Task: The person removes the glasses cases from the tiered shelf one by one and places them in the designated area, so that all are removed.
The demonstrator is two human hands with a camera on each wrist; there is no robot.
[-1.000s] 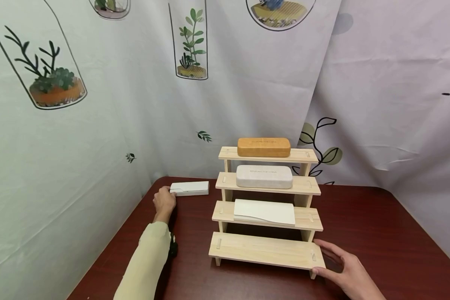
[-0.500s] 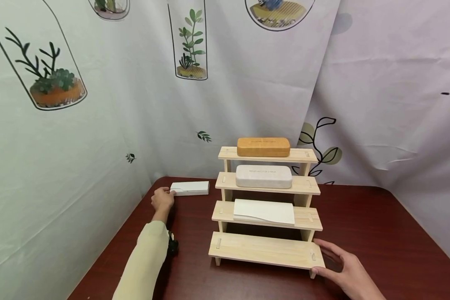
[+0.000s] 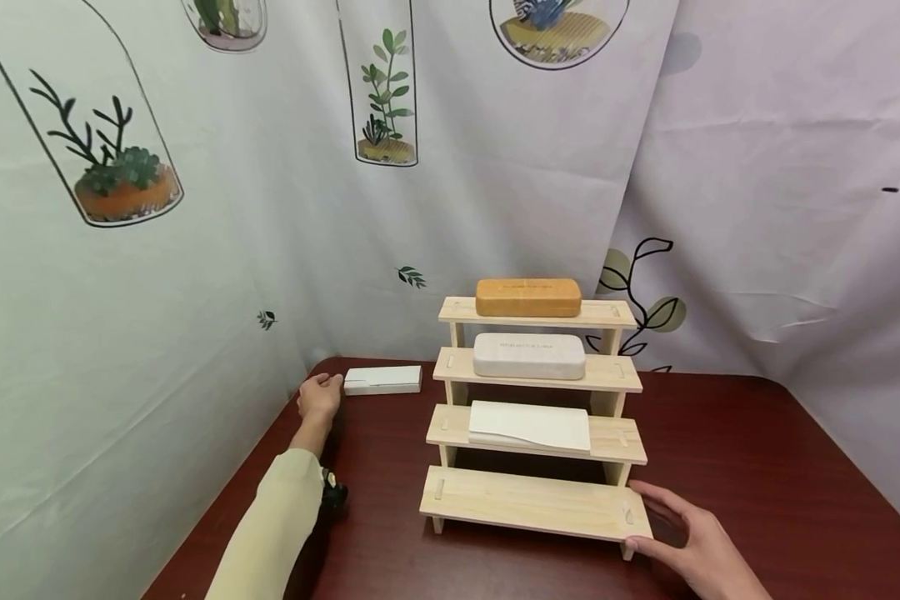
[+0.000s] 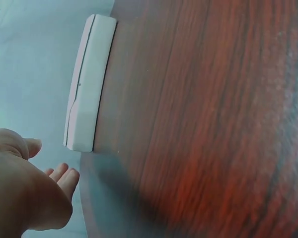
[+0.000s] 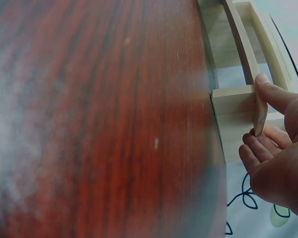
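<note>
At the table's far left, my left hand point(image 3: 320, 396) hovers beside a flat white case point(image 3: 383, 380) with a flap line on its lid. In the left wrist view a small gap separates the loosely bent fingers from the white case point(image 4: 89, 84), and the hand holds nothing. My right hand point(image 3: 693, 537) grips the right end of the lowest step of a four-tier wooden display stand point(image 3: 525, 500). The right wrist view shows thumb and fingers pinching the end of that wooden step point(image 5: 260, 114).
On the stand's top step sits a tan glasses case point(image 3: 528, 298), with an off-white glasses case point(image 3: 528, 357) one step down. A folded white wallet-like case point(image 3: 528, 427) lies on the step below. A patterned cloth point(image 3: 495, 208) hangs behind the dark red table point(image 3: 390, 533).
My left hand has drawn slightly left, off the end of the white case, which stays put. The right hand keeps its grip on the stand. The head view has tilted up a little.
</note>
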